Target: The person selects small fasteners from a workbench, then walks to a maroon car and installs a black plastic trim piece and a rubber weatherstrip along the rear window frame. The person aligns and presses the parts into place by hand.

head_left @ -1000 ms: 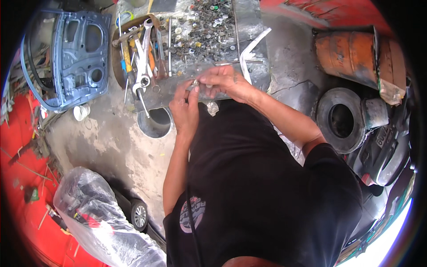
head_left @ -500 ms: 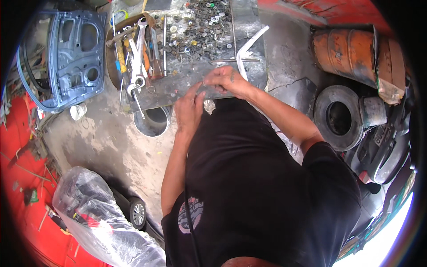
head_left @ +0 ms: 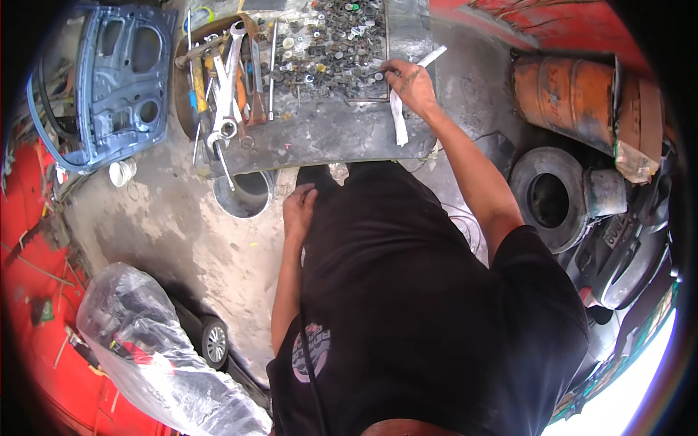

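Observation:
My right hand reaches over the workbench, fingers pinched together at the right edge of a pile of small plastic clips and fasteners. What the fingertips hold, if anything, is too small to make out. Beneath and beside that hand lies a white strip, and a thin metal rod runs along the pile's right side. My left hand hangs beside my thigh, in front of the bench's near edge. Its fingers are loosely bent and apart, with nothing visible in them.
A tool box with wrenches stands on the bench's left. Below is a bucket. A blue car door panel leans at the far left; an orange drum and a tyre are at right.
My hands were close together over the bench's near edge. The right has moved up and right to the pile; the left has dropped back toward me. The white strip lies differently.

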Demonstrator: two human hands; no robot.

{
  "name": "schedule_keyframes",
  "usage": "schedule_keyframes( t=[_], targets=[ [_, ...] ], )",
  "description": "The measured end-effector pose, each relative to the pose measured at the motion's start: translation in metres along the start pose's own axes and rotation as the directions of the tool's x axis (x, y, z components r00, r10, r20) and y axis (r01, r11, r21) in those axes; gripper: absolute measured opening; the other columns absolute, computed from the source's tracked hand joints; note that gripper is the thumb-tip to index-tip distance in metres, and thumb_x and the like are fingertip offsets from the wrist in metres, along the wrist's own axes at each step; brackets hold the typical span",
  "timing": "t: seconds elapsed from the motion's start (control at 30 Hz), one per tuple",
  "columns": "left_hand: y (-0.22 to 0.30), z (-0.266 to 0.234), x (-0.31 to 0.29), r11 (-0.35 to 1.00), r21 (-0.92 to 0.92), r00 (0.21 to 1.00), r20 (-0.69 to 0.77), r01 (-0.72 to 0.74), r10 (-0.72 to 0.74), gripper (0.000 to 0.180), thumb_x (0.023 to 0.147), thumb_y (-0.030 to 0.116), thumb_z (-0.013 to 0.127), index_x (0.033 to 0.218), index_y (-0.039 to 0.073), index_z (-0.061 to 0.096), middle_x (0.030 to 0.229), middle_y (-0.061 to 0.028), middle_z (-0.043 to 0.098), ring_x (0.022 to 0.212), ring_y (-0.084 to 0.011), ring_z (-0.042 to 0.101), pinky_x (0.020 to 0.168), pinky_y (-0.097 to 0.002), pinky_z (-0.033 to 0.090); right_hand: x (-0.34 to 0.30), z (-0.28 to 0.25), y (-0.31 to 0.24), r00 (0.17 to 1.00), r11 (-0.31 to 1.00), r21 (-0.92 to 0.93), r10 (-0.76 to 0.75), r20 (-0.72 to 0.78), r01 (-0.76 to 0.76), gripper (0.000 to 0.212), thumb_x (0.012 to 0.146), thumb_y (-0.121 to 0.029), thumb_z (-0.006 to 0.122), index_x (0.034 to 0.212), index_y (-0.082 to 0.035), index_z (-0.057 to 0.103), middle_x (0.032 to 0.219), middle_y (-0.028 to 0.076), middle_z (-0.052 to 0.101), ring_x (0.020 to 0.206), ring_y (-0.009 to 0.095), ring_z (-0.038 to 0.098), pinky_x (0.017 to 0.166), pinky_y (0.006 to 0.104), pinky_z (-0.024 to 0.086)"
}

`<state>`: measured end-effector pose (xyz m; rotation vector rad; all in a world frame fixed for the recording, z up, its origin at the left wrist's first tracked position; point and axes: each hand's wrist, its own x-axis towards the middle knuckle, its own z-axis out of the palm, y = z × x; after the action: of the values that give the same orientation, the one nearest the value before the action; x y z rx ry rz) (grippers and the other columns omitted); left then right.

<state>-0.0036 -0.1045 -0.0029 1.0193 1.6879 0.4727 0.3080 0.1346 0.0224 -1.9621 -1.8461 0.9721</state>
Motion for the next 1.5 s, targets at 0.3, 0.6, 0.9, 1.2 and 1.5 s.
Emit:
schedule_keyframes(
  t=[0.3, 0.6, 0.9, 1.2, 1.5],
  targets=[
    [-0.062, 0.01, -0.012, 0.995, -0.052, 0.996, -0.006, 0.087, -0.087, 0.028, 0.092, 0.019, 0.063, 0.11, -0.002, 0.068, 0.101, -0.0184, 0.071, 0.093, -0.0248, 0.067, 0.084, -0.0337, 0.051, 0.003, 0.018, -0.009, 0.99, 0.917, -0.375, -0.118, 0.08, 0.139, 0.021, 0.089, -0.027, 0.06, 0.102, -0.012, 0.068, 0.087, 0.018, 0.07, 0.086, 0.037, 0.068, 0.076, 0.0464, 0.055],
    [-0.068, 0.0, -0.006, 0.993, -0.05, 0.992, -0.065, 0.103, -0.106, 0.029, 0.091, 0.021, 0.064, 0.108, -0.003, 0.069, 0.096, -0.0175, 0.071, 0.089, -0.0245, 0.066, 0.081, -0.0326, 0.05, 0.024, 0.038, -0.03, 0.972, 0.919, -0.322, -0.233, 0.028, 0.229, 0.045, 0.091, -0.024, 0.059, 0.135, -0.019, 0.053, 0.085, 0.017, 0.07, 0.079, 0.037, 0.067, 0.07, 0.0477, 0.054],
    [-0.105, 0.007, -0.014, 0.982, -0.147, 0.986, -0.091, 0.123, -0.137, 0.026, 0.092, 0.015, 0.064, 0.11, -0.004, 0.067, 0.072, -0.0024, 0.061, 0.061, -0.0076, 0.049, 0.056, -0.0242, 0.039, 0.018, 0.057, -0.047, 0.959, 0.906, -0.323, -0.234, 0.158, 0.274, 0.044, 0.09, -0.02, 0.056, 0.134, -0.019, 0.055, 0.092, 0.014, 0.07, 0.085, 0.033, 0.068, 0.073, 0.0451, 0.054],
    [-0.089, -0.005, -0.03, 0.945, -0.187, 0.953, -0.09, 0.269, -0.289, 0.023, 0.091, 0.014, 0.066, 0.103, -0.005, 0.069, 0.069, -0.0027, 0.062, 0.058, -0.009, 0.05, 0.054, -0.0257, 0.041, 0.027, 0.048, -0.022, 0.944, 0.911, -0.289, -0.325, -0.064, 0.294, 0.027, 0.091, -0.019, 0.057, 0.114, -0.012, 0.067, 0.09, 0.015, 0.069, 0.082, 0.035, 0.067, 0.071, 0.0455, 0.054],
    [-0.107, -0.01, -0.034, 0.926, -0.198, 0.934, -0.095, 0.321, -0.344, 0.021, 0.092, 0.014, 0.065, 0.102, -0.005, 0.069, 0.068, -0.0016, 0.06, 0.056, -0.0082, 0.047, 0.052, -0.0254, 0.038, 0.022, 0.043, -0.016, 0.951, 0.961, -0.188, -0.239, -0.197, 0.202, 0.024, 0.091, -0.024, 0.06, 0.11, -0.011, 0.066, 0.084, 0.019, 0.068, 0.079, 0.038, 0.067, 0.07, 0.0472, 0.053]
  ],
)
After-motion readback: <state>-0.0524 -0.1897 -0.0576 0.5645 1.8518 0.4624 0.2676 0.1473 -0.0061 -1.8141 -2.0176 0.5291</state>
